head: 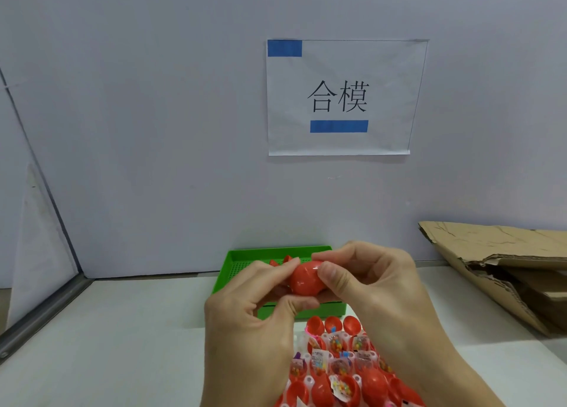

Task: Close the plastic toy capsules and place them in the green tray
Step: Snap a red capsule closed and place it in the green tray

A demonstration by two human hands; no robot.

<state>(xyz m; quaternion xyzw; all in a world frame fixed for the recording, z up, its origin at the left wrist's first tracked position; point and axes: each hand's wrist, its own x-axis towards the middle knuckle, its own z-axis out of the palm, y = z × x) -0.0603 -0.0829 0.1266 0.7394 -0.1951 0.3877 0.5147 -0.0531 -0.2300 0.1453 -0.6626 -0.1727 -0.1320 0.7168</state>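
Nearest me, open red capsule halves (334, 366) crowd the desk (122, 345). Above them my left hand (254, 308) and right hand (368, 280) pinch one red capsule (305, 277) over the green tray (233, 257).

A white paper sign (343, 96) with black characters and two blue tape strips is hanging on the pale wall (153, 115). Torn cardboard (503, 268) is lying along the counter's (107, 345) right edge.
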